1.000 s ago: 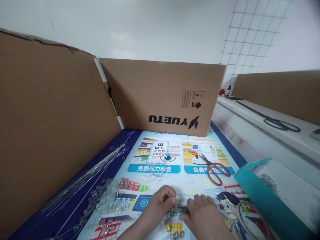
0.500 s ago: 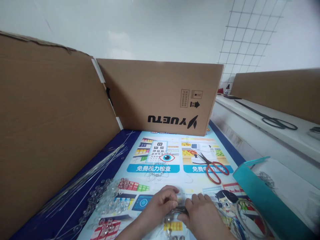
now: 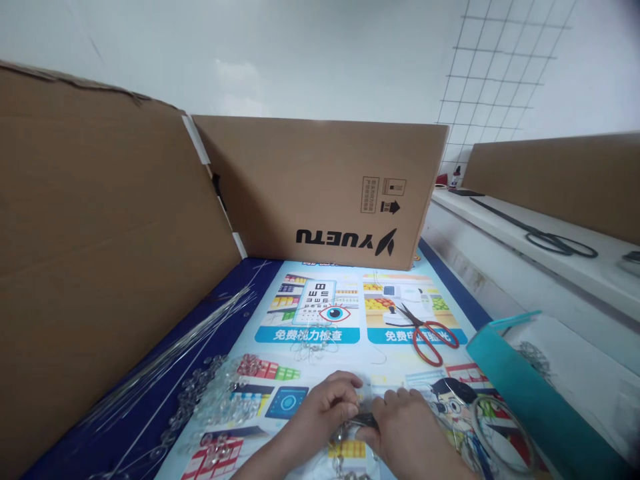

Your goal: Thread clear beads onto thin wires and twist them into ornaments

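My right hand [image 3: 407, 427] is closed around a pair of pliers [image 3: 364, 419], whose dark metal jaws point left. Fingers bent in a pinch, my left hand [image 3: 327, 407] meets the plier tips and holds a strand of clear beads [image 3: 341, 437], which hangs down below both hands. Exactly how the jaws grip the strand is hidden by my fingers. Left of my hands lies a loose spread of clear beads [image 3: 225, 400]. Farther off, a small cluster of wired beads [image 3: 315, 340] rests on the printed poster.
Red-handled scissors [image 3: 427, 337] lie beyond my right hand. A teal-edged box [image 3: 545, 393] stands at right, near a wire coil [image 3: 500, 430]. Thin wires [image 3: 185, 347] lie along the left. Cardboard panels [image 3: 320, 187] wall the back and left. Black scissors [image 3: 555, 243] sit on a white ledge.
Both hands keep nearly the same place and grip at the pliers. The whole view has shifted very slightly; nothing has been let go or picked up.
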Motion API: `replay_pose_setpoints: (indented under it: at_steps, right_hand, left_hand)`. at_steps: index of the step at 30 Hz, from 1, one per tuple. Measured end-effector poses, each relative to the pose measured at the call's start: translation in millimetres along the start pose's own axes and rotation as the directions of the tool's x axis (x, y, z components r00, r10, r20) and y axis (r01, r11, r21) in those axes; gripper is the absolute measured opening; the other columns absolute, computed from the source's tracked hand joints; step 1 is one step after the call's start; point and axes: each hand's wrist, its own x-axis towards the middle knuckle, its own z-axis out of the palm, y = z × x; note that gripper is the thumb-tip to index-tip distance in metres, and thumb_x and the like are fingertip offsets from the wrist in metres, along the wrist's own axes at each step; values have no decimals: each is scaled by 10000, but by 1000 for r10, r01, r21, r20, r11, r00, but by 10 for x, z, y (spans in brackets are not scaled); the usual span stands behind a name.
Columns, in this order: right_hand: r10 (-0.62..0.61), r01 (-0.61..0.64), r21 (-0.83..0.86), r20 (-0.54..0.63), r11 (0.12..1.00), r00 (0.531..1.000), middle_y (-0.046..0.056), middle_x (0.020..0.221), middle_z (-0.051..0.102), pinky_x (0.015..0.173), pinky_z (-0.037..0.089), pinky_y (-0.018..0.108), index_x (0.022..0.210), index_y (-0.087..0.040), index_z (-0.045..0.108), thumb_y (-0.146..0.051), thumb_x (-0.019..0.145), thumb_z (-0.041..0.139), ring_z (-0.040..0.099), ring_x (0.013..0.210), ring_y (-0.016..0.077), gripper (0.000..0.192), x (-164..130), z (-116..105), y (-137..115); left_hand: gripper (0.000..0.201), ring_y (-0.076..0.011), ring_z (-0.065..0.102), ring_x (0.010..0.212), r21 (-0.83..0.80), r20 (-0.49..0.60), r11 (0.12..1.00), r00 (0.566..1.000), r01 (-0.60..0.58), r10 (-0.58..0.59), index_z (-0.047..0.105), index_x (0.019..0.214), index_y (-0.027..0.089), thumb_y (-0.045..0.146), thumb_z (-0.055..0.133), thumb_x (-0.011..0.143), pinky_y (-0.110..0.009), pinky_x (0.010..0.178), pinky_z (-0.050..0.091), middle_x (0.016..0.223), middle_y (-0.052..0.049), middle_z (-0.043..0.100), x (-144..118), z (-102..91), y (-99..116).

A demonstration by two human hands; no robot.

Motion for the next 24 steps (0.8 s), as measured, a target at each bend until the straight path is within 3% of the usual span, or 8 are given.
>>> replay_pose_setpoints:
  at_steps: [7,15,24]
  right_hand:
    - [11,-12,16,30,1000,999,84,679,650,572,354,298,764,-173,634,-484,811,527,596,619,220,331,6,-52,-22]
    - [2,-2,2,-38,1000,999,90,754,625,673,356,379,798,-185,635,-480,750,608,556,753,268,300,-18,-8,22]
    - [-76,73,-44,-94,996,993,79,739,597,686,321,386,790,-181,628,-468,725,648,511,756,252,295,1,0,53]
  left_hand:
    - [84,-199,528,975,1,-1,1000,1000,5,-5,615,724,168,165,567,793,-308,863,379,1038,-62,560,-5,27,-30]
    - [104,-187,546,948,75,14,997,1000,-5,4,609,739,179,145,532,801,-285,818,405,1032,-61,561,22,-6,21]
    - [152,-208,464,1137,95,43,995,998,-40,36,621,720,193,104,524,798,-282,887,386,984,-58,616,13,-28,74]
